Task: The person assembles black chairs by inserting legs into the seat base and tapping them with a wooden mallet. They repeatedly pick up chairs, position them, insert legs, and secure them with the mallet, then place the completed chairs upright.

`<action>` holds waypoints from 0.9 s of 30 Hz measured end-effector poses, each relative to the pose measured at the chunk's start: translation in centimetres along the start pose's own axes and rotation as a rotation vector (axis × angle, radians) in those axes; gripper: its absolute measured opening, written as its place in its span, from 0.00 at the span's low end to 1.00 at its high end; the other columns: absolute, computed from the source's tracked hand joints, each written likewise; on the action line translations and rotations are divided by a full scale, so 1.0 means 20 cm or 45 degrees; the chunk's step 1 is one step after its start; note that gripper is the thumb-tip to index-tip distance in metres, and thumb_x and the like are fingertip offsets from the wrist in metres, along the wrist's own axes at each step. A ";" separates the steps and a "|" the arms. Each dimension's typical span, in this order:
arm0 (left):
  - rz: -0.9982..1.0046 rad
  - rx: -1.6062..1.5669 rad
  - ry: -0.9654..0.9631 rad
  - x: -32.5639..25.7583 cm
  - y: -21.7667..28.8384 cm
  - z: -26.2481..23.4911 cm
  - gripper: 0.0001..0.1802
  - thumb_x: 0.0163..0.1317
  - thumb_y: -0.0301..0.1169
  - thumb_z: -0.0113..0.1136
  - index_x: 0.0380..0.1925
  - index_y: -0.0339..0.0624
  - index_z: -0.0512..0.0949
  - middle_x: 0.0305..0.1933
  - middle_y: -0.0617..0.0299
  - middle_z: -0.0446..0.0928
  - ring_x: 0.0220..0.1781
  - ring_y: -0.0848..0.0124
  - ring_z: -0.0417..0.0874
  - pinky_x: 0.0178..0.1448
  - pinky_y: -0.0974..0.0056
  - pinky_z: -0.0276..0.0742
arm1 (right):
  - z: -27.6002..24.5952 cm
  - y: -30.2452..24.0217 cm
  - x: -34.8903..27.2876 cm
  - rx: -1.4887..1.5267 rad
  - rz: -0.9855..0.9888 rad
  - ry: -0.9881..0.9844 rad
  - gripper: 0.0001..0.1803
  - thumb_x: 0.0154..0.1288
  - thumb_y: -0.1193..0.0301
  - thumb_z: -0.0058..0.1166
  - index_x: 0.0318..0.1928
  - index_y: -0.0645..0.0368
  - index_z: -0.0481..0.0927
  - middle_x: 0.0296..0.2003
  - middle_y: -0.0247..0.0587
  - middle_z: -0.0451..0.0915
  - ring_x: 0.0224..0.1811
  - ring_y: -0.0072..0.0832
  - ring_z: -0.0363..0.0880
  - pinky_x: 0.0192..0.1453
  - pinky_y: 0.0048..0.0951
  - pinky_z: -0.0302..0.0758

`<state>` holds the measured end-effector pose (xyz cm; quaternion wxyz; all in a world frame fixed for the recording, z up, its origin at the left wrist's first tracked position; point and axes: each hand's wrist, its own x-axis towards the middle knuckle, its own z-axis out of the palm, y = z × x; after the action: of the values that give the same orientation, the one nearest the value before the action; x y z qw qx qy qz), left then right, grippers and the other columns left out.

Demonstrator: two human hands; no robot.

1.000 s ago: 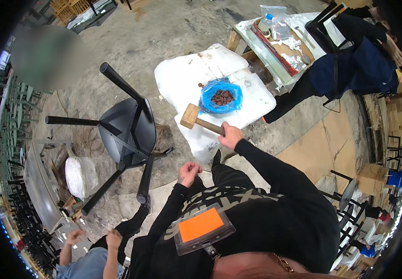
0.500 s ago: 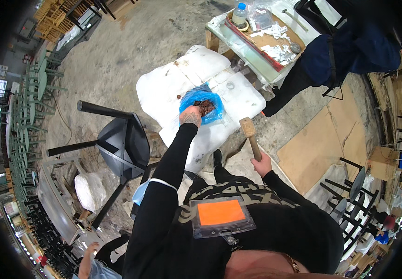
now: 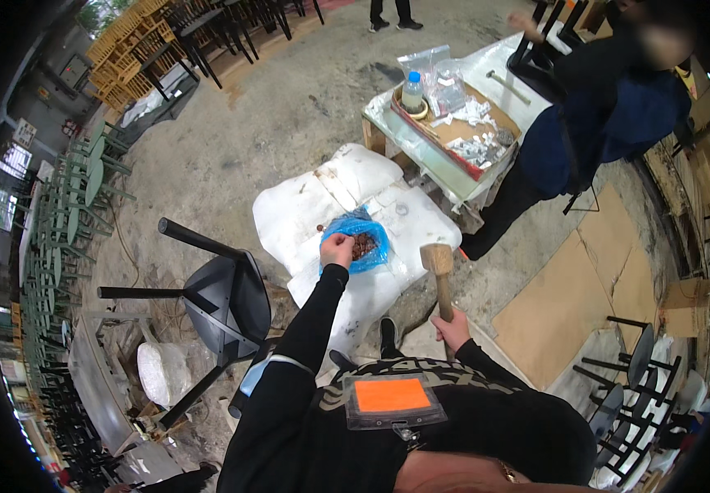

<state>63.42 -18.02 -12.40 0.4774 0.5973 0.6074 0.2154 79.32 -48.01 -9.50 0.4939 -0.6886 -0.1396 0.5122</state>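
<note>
Our R hand (image 3: 453, 329)'s wrapped round wooden mallet (image 3: 440, 277), nr R of blue bag (image 3: 353, 223) on white pad (image 3: 289, 215); L hand (image 3: 337, 250)'s curled at bag's L rim, we can't tell if holding anything.

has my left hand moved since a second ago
Yes. Judged against the blue bag on the white padding, your left hand has moved forward and now reaches the bag's left side.

White rectangular windows (image 3: 1, 205): glare, far left.
Grey concrete floor (image 3: 223, 131): soft, even light.
Crinkled blue plastic bag (image 3: 355, 223): pale glints.
Rim: dark, lines bowed.
</note>
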 end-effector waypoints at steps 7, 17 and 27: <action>-0.149 -1.059 -1.050 -0.51 0.44 -0.42 0.07 0.66 0.35 0.58 0.38 0.47 0.75 0.35 0.64 0.78 0.32 0.73 0.78 0.32 0.70 0.72 | 0.43 -0.71 0.07 0.265 -0.283 -0.516 0.16 0.64 0.68 0.58 0.48 0.65 0.78 0.24 0.35 0.78 0.14 0.17 0.70 0.18 0.19 0.67; 0.075 -0.862 -0.641 -0.76 0.29 -0.96 0.11 0.66 0.38 0.58 0.38 0.42 0.76 0.36 0.66 0.77 0.32 0.76 0.78 0.31 0.72 0.72 | 1.02 -0.92 -0.06 0.070 -0.327 -0.987 0.10 0.61 0.71 0.60 0.36 0.66 0.78 0.25 0.35 0.77 0.15 0.17 0.71 0.17 0.20 0.68; 0.275 -0.555 -0.115 -0.72 0.17 -1.36 0.11 0.63 0.34 0.59 0.37 0.36 0.77 0.31 0.61 0.80 0.29 0.74 0.82 0.26 0.73 0.74 | 1.55 -0.94 -0.09 -0.037 -0.265 -1.003 0.09 0.61 0.72 0.57 0.38 0.65 0.77 0.24 0.33 0.74 0.15 0.18 0.70 0.17 0.22 0.68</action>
<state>40.03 -22.41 7.28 0.5958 0.5505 0.4574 0.3642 58.28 -23.61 7.38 0.4422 -0.4289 -0.3941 0.6821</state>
